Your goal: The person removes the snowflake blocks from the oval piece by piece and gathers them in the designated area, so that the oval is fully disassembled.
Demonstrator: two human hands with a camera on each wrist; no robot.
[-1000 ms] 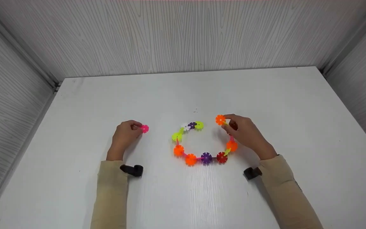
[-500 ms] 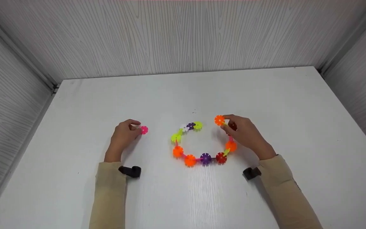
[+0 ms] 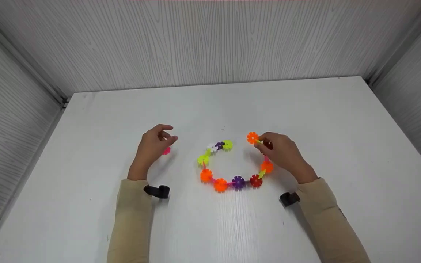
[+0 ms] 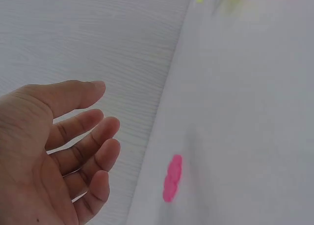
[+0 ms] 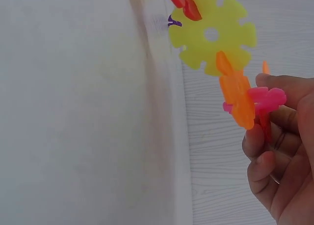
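Observation:
In the head view, a curved chain of notched interlocking discs (image 3: 238, 182) forms a ring with a gap at the back. My right hand (image 3: 285, 151) pinches its right end, where an orange disc (image 3: 252, 138) sticks out past the fingertips. In the right wrist view, a pink disc (image 5: 267, 99) slotted into an orange one (image 5: 236, 100) sits close by the fingers. The chain's other end is a yellow-green disc (image 3: 227, 145). My left hand (image 3: 154, 144) holds nothing, its thumb and fingers apart. A loose pink disc (image 4: 172, 179) lies on the table below it, partly hidden in the head view.
A white table (image 3: 210, 226) lies under everything, with wood-grain panels (image 3: 210, 44) behind it and at both sides. A black wrist camera (image 3: 158, 191) sits on the left sleeve, another (image 3: 289, 199) on the right.
My left hand has let go of the pink disc and moved up and to the right, its fingers spreading. The right hand stays almost still on the chain's end.

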